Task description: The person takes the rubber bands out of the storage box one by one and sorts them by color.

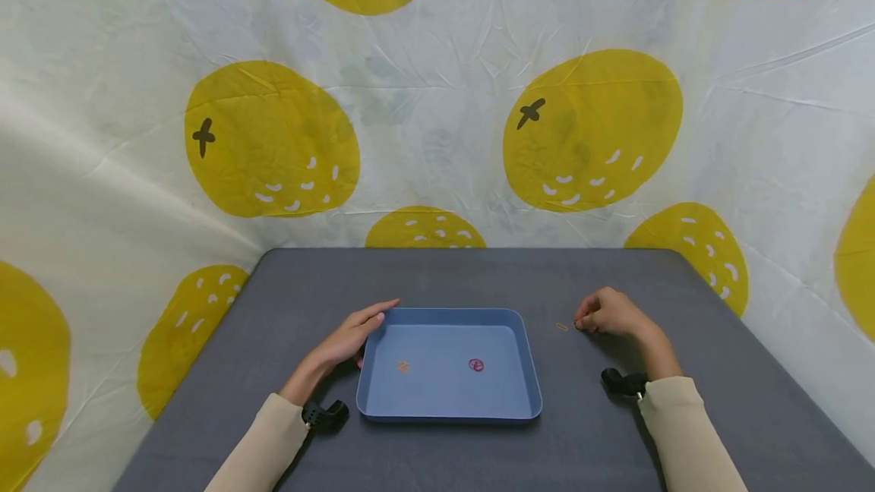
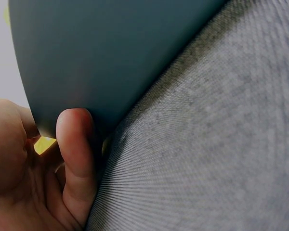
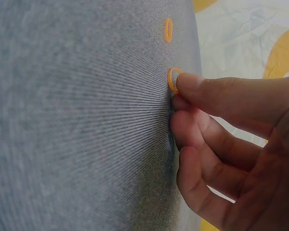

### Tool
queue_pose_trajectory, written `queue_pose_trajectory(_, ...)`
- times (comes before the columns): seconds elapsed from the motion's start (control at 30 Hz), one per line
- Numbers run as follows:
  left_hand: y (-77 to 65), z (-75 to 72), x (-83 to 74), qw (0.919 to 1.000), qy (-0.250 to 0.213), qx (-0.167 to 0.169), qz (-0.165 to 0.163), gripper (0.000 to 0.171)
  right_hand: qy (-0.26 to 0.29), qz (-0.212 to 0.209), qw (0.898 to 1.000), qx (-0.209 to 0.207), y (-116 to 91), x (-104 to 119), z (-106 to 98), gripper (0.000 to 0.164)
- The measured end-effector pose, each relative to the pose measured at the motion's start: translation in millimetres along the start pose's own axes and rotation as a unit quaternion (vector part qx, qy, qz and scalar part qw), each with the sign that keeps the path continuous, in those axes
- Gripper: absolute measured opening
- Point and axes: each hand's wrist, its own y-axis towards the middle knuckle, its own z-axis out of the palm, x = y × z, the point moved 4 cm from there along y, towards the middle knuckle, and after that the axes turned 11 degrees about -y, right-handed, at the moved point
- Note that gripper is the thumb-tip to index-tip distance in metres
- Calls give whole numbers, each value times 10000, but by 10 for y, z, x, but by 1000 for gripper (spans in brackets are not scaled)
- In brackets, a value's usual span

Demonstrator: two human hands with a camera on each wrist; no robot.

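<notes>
My left hand grips the blue tray at its back left corner, index finger stretched along the back. The left wrist view shows a bent finger against the tray's outer wall. To the right of the tray, my right hand pinches an orange rubber band at the tabletop between thumb and fingertips. Another orange rubber band lies just past it on the cloth. Inside the tray are small orange bands on the left and red bands on the right.
A dark grey cloth covers the table. Behind it hangs a white curtain printed with yellow fruit. Black wrist cameras are strapped below both hands.
</notes>
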Motion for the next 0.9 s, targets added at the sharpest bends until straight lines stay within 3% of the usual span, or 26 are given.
queue_pose_trajectory(0.43,-12,-11,-9,10000,3,39,19,48,-60,123,9999,58,23,-25,8,6)
queue_pose_trajectory(0.9,-16,-12,-27,9999,116,-12,9,48,110,-36,9999,43,-19,-24,-41,7)
